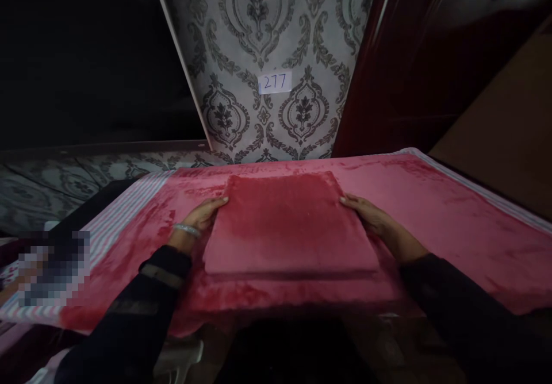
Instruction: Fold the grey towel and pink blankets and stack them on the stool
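A folded red plush cloth point(288, 223) lies as a thick square in the middle of a table covered with a red plush blanket point(452, 211). My left hand point(202, 214) rests against the cloth's left edge, fingers stretched along it, a silver bracelet on the wrist. My right hand point(373, 217) lies flat against the right edge, fingers extended toward the far corner. Both hands press the sides of the folded cloth without gripping it. Dark sleeves cover both forearms.
A striped pink and white band point(121, 217) edges the blanket at the left. Patterned grey wallpaper with a paper label "277" point(275, 82) stands behind the table. A dark red door point(409, 56) is at the right, dark space at the left.
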Available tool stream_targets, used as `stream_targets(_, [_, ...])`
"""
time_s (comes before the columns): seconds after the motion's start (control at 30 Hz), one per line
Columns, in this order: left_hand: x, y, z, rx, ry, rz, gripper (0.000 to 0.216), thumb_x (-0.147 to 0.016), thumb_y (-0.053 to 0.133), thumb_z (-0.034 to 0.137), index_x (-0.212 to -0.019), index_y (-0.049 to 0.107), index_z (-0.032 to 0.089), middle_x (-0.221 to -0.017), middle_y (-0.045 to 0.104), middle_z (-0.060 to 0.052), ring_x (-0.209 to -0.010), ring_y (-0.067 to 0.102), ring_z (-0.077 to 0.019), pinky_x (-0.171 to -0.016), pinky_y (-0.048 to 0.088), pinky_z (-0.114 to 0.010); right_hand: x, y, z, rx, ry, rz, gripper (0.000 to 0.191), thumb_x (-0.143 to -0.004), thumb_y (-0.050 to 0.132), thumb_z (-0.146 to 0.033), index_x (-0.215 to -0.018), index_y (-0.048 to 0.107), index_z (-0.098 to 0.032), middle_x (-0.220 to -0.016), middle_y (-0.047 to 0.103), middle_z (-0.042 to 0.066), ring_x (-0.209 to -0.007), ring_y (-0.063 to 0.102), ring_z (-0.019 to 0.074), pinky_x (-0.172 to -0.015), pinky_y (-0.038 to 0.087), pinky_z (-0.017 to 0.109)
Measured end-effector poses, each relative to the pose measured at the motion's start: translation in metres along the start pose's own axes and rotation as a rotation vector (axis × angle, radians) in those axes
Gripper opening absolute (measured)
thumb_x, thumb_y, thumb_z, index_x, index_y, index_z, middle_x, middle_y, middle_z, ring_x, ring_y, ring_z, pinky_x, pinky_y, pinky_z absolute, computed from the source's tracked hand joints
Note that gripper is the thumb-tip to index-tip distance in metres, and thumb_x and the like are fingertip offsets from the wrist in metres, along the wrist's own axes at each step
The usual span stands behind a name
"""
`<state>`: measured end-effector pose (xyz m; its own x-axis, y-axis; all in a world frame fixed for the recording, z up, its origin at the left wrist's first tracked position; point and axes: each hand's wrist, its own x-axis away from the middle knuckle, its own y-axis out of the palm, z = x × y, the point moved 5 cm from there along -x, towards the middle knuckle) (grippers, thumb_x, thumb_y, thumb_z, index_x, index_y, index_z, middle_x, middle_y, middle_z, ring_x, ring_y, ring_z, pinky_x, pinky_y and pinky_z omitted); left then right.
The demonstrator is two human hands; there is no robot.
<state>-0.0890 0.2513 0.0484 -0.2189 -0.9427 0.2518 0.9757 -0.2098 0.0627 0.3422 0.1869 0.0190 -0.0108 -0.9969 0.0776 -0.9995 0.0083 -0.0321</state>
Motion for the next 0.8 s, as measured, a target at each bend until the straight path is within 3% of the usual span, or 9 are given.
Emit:
stream_targets(0.13, [0.052,0.005,-0.016,0.009,-0.028,-0.003,0.042,-0.060,0.089,0.039,-0.091,0.075,0.014,-0.095,0.079,-0.013,-0.088,0.075,-0.0282,-0.074,0.062,-0.035,0.053,0.006,0.014,-0.094,0.075,-0.032,0.048,-0.077,0.074,-0.048,-0.117,0.070,-0.022,-0.114,0.075,0.010,-0.105,0.071,0.0330,-0.096,0.058,0.048])
stream_targets(0.27, [0.084,0.007,-0.032,-0.023,-0.026,0.098,0.044,-0.058,0.091,0.041,-0.090,0.073,0.017,-0.090,0.079,-0.011,-0.085,0.075,-0.0266,-0.071,0.062,-0.033,0.084,0.012,0.025,-0.041,0.064,0.004,0.054,-0.079,0.074,-0.053,-0.122,0.067,-0.022,-0.112,0.076,0.010,-0.109,0.070,0.0333,-0.094,0.059,0.048])
stream_targets(0.43, [0.092,0.015,-0.041,-0.092,0.057,0.214,0.050,-0.053,0.092,0.048,-0.087,0.070,0.018,-0.081,0.077,-0.007,-0.085,0.074,-0.0277,-0.066,0.060,-0.031,0.082,0.015,0.028,0.050,0.008,0.141,0.053,-0.076,0.072,-0.059,-0.114,0.071,-0.022,-0.106,0.077,0.010,-0.110,0.069,0.0356,-0.095,0.057,0.050])
stream_targets(0.6, [0.092,0.013,-0.041,-0.186,0.227,0.314,0.055,-0.059,0.082,0.060,-0.091,0.069,0.017,-0.086,0.076,-0.008,-0.100,0.071,-0.0316,-0.077,0.059,-0.036,0.079,0.011,0.025,0.027,-0.041,0.208,0.043,-0.075,0.071,-0.057,-0.102,0.074,-0.024,-0.096,0.077,0.009,-0.106,0.070,0.0366,-0.092,0.058,0.050])
stream_targets(0.8, [0.097,0.008,-0.060,-0.232,0.148,0.250,0.057,-0.058,0.080,0.062,-0.091,0.067,0.018,-0.089,0.075,-0.010,-0.094,0.071,-0.0323,-0.077,0.057,-0.039,0.091,0.007,0.041,0.018,-0.060,0.253,0.045,-0.075,0.070,-0.055,-0.106,0.073,-0.022,-0.099,0.077,0.007,-0.105,0.071,0.0339,-0.097,0.056,0.048])
